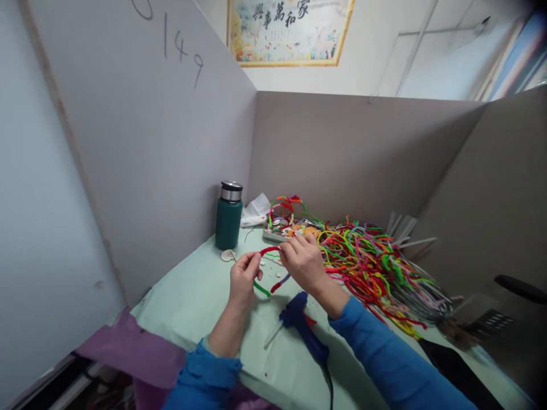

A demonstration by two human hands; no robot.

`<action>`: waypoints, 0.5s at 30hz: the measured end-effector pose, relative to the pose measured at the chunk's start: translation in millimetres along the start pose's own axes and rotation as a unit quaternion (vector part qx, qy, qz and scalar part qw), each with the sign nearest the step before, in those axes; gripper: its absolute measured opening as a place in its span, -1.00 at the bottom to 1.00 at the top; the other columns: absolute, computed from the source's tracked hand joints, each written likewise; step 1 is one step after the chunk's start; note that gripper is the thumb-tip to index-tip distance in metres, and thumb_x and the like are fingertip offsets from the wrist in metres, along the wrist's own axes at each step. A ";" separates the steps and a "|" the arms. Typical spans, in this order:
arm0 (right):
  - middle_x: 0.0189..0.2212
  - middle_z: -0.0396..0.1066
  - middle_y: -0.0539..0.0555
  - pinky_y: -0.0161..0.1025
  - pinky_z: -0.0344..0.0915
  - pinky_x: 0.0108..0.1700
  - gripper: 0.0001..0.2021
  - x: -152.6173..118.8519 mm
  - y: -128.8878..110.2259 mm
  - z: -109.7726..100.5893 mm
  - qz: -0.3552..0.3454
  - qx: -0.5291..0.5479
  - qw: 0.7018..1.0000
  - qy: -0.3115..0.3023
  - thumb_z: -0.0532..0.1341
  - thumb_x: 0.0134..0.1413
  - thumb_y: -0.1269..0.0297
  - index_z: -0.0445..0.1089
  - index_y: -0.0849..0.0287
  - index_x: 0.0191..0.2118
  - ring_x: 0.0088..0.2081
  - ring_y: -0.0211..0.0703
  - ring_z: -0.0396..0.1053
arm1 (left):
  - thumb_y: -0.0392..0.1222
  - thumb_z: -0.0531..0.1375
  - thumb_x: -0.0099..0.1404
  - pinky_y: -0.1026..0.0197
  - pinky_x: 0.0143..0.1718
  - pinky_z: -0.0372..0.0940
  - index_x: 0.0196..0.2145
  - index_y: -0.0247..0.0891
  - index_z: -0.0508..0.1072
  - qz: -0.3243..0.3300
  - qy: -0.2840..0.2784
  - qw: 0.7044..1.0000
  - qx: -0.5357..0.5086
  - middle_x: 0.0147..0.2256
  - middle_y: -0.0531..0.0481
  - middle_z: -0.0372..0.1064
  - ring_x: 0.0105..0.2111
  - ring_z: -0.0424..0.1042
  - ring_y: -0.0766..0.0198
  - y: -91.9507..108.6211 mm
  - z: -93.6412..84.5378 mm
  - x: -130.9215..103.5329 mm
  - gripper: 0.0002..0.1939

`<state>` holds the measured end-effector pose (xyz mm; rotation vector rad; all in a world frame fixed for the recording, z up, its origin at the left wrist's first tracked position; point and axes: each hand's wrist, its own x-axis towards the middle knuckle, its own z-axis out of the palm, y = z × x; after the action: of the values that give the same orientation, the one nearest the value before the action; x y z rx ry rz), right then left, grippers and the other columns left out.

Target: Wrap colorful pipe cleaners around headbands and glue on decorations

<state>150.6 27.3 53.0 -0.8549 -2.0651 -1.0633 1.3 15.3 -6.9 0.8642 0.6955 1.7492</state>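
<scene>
A fuzzy pipe cleaner (269, 249), red where it spans the gap between my hands, is held above the table. My left hand (244, 278) pinches its left end, and a green length (262, 289) hangs below those fingers. At the other end, my right hand (302, 261) has its fingers closed on the red part. A purple piece with a red tip (280, 283) shows under my right hand; whether it joins the held one I cannot tell. Just below my hands lies a blue glue gun (304, 327) with a glue stick poking out.
A large heap of coloured pipe cleaners (376, 262) covers the table's right side. Behind my hands stands a tray (273, 236) of small parts. A green bottle (228, 216) is at the back left, beside white paper (255, 210). Grey partitions (342, 154) enclose the table.
</scene>
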 end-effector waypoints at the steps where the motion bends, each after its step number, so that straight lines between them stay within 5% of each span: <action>1: -0.53 0.36 0.08 -0.15 0.02 -0.19 -0.75 0.5 -0.3 -0.1 0.001 0.000 1.000 0.001 0.07 0.24 0.41 0.38 0.21 -0.45 -0.35 -0.14 0.22 | 0.00 0.35 0.02 0.36 -0.63 0.03 -0.40 -0.34 0.46 -0.001 0.000 1.000 0.001 -0.61 0.18 0.13 -0.67 0.05 0.52 0.4 0.1 -0.2 -0.66; 7: -0.50 0.39 0.06 -0.11 0.04 -0.11 -0.77 -2.6 -1.2 -0.7 0.010 0.016 1.000 -0.017 0.07 0.27 0.39 0.40 0.19 -0.39 -0.37 -0.16 0.23 | 0.03 0.33 0.03 0.36 -0.61 0.04 -0.37 -0.34 0.49 0.013 0.000 0.999 0.044 -0.58 0.14 0.19 -0.64 0.08 0.50 0.1 -1.9 0.2 -0.65; 15: -0.25 0.52 0.19 -0.08 0.15 -0.11 -0.74 -11.6 2.0 -0.4 0.072 0.105 0.991 -0.044 0.14 0.23 0.30 0.38 0.25 -0.01 -0.22 -0.02 0.38 | -0.01 0.32 0.05 0.34 -0.49 0.09 -0.35 -0.29 0.54 0.041 0.020 0.995 0.088 -0.53 0.08 0.30 -0.55 0.17 0.44 1.5 -4.4 0.6 -0.71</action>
<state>158.9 25.0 45.0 -0.9415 -2.1063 -0.7291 -3.3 15.1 -8.1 0.9908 0.8614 1.8029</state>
